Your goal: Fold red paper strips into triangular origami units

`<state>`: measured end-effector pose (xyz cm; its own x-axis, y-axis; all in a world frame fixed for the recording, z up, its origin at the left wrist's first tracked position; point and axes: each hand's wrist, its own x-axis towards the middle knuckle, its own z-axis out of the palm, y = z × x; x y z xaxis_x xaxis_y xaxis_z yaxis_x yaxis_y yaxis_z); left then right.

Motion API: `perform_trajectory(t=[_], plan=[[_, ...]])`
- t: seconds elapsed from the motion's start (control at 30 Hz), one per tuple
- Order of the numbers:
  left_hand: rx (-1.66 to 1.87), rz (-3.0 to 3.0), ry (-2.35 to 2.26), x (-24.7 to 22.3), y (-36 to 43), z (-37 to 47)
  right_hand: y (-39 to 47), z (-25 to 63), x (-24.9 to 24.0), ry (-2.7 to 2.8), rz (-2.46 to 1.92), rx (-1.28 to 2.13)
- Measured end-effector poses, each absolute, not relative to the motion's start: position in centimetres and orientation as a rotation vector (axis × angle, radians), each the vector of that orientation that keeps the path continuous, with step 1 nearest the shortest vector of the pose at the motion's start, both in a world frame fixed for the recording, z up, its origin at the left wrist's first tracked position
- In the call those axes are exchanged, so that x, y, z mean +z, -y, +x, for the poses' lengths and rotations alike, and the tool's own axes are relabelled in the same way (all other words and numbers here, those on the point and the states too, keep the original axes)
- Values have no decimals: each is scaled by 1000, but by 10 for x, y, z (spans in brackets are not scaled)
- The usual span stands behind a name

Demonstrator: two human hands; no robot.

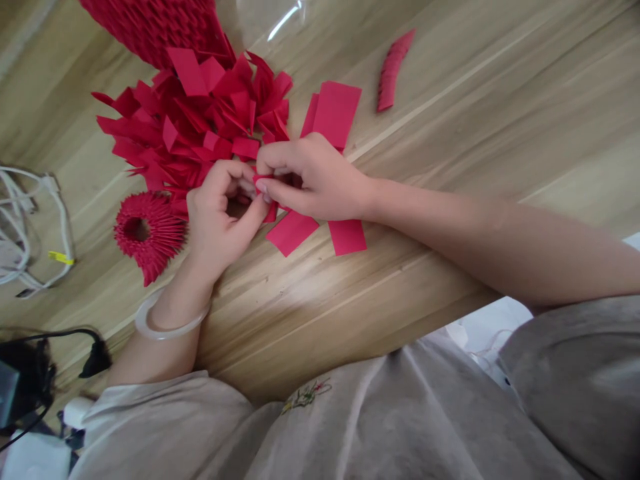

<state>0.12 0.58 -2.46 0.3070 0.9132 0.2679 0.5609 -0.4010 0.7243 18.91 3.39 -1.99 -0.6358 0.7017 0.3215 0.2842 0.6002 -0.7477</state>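
Between my two hands is a small piece of red paper (271,212), mostly hidden by the fingers. My left hand (225,217) pinches it from the left, a pale bangle on the wrist. From the right, my right hand (320,179) pinches the same paper, thumb and fingertips meeting my left thumb. Flat red paper rectangles (338,113) lie just beyond my right hand. Two more pieces, one (293,233) and another (347,237), lie on the near side of it. A heap of folded red paper pieces (200,113) spreads behind my left hand.
The wooden table (300,300) carries a red ring-shaped paper piece (150,233) at left, a large red paper structure (155,27) at the top and a short red paper strip (395,70) at upper right. White cables (63,220) and a black plug (95,359) lie far left.
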Motion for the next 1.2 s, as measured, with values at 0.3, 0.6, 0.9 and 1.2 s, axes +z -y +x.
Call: perform_trajectory(t=[0.3,0.6,0.9,1.2], plan=[[924,2107,-1273,-26,-7,2,-33,189,-15,2231,-789,892],[868,2064,-1371,-17,-1,8,-37,190,-13,2199,-826,994],[839,2060,-1385,-23,-5,0,-33,188,-16,2141,-795,992],[763,2004,-1379,-14,-1,1,-34,187,-18,2113,-781,1056]])
